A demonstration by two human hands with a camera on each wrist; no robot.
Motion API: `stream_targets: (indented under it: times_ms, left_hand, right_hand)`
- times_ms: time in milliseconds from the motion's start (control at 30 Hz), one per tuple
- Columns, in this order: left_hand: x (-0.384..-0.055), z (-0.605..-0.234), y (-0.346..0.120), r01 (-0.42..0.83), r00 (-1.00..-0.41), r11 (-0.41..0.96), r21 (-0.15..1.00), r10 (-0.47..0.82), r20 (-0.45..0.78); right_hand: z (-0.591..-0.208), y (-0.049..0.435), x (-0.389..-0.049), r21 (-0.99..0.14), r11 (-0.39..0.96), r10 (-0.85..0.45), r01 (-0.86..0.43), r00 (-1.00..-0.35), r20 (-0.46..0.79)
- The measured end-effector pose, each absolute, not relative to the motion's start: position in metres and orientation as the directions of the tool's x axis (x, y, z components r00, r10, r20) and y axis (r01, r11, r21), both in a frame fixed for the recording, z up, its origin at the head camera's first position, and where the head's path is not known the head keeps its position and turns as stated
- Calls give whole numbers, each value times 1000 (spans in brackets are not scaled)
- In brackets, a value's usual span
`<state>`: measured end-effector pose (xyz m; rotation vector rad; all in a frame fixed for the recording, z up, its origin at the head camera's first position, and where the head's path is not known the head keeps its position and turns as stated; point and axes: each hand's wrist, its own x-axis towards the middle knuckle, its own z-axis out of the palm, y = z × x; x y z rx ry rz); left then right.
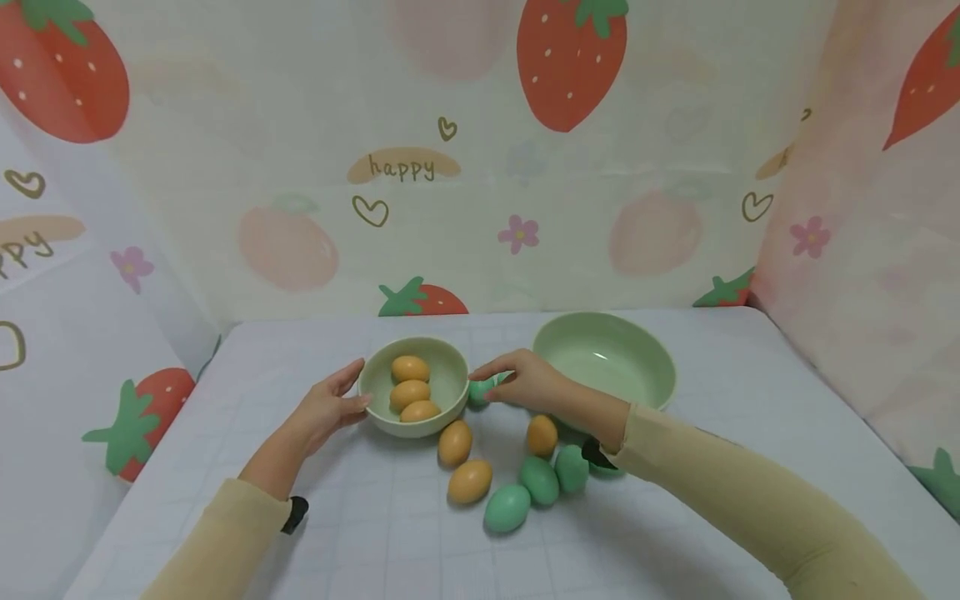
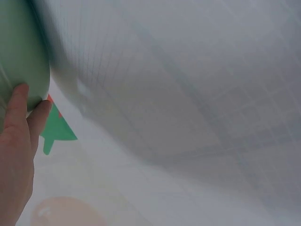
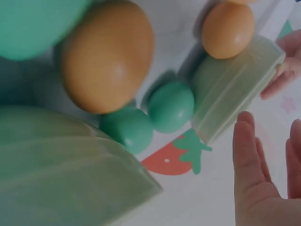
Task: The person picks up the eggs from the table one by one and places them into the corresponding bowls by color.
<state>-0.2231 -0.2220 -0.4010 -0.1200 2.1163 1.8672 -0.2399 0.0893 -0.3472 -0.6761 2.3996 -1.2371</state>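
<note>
A small light-green bowl [image 1: 382, 400] holds three orange eggs [image 1: 410, 368]. Against its left side rest the extended fingers of my left hand [image 1: 318, 412]; in the left wrist view two nearly straight fingers [image 2: 18, 106] touch the outer wall. My right hand [image 1: 536, 383] hovers by the bowl's right rim, above a green egg [image 1: 480, 392]. In the right wrist view its fingers [image 3: 247, 146] stretch out with nothing between them. A second green egg [image 3: 127, 129] beside that one is mostly hidden by this hand in the head view.
A larger green bowl [image 1: 637, 367] stands at the back right, partly behind my right forearm. Loose orange eggs [image 1: 470, 482] lie in front of the small bowl, one more orange egg [image 1: 542, 436] near the large bowl. Several green eggs [image 1: 507, 509] line up toward my right sleeve.
</note>
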Motion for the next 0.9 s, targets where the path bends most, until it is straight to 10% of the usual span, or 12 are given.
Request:
stream_targets:
  times_ms: [900]
  left_hand:
    - [-223, -400, -222, -284, -942, 132, 950, 145, -302]
  right_hand:
    - [-374, 134, -210, -674, 638, -567, -374, -820, -81]
